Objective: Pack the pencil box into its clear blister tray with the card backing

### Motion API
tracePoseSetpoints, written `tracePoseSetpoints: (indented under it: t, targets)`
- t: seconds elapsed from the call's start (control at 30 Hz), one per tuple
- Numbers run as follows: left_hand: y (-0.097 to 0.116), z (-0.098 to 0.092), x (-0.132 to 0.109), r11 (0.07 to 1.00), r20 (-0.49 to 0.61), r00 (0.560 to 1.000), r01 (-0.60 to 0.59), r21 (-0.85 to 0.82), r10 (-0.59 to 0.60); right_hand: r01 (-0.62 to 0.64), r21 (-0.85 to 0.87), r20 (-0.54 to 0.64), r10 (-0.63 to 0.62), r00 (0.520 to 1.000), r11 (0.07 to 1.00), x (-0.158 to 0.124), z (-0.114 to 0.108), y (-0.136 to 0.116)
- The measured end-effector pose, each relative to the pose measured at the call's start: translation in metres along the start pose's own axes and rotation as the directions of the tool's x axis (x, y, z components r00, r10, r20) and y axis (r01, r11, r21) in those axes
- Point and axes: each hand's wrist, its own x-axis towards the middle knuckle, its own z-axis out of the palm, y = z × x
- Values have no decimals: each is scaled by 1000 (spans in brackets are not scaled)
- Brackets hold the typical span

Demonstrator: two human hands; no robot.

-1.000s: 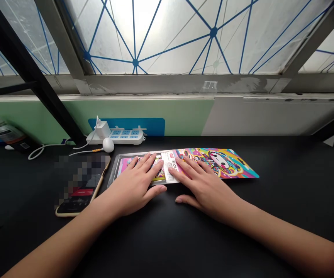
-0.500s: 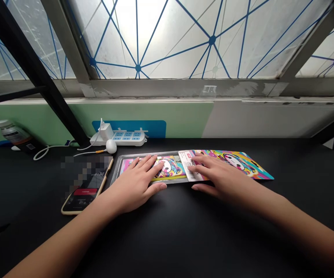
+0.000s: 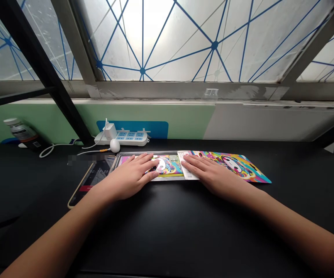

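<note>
— Left grip [image 3: 129, 174] and right grip [image 3: 211, 177] have both tucked their thumbs in since the last view; the right one also lies flatter, less arched.

— State of each grip?

— Both open, palm-down, fingers laid close together. Neither is closed around anything; they only rest on top. Left grip covers most of a cartoon card [image 3: 171, 169] seated in a shallow metal-rimmed tray [image 3: 167, 179]. Right fingertips sit on a white barcode label [image 3: 190, 176] at the tray's right end, and the palm is beside a long printed cartoon sheet [image 3: 236, 166].

— Where is all that on the desk [image 3: 184, 231]?

— Twelve o'clock from the wrists, near the far edge. Phone [image 3: 93, 181] lies just beside the tray at ten o'clock, its screen lit. Power strip [image 3: 130, 138] stands beyond the tray at eleven, and a tilted bottle [image 3: 22, 132] sits well off at ten.

— Technique, as far as it can be judged?

— Flat fingers and level hands spread the pressure; digging fingertips could crease thin printed stock. Left wrist passes close to the phone, so worth watching that edge.
</note>
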Motion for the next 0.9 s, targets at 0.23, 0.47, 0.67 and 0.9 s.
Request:
tracePoseSetpoints:
  t: [0.23, 0.47, 0.67, 0.9]
  targets:
    - [-3, -4, 0, 999, -8, 1000, -19, -31, 19, -35, -10, -39, 35, 999, 999, -22, 4, 7]
    - [-12, -3, 2, 998, 6, 999, -42, 36, 42, -114, -205, -204, 72, 976, 972, -56, -20, -15]
    - [-3, -3, 9, 992, -40, 997, -58, 113, 63, 162, -206, -157, -196, 968, 965, -40, -29, -114]
    - [22, -8, 26, 978, -71, 991, -96, 183, 110, 226, 23, -27, -225, 974, 974, 27, 3, -163]
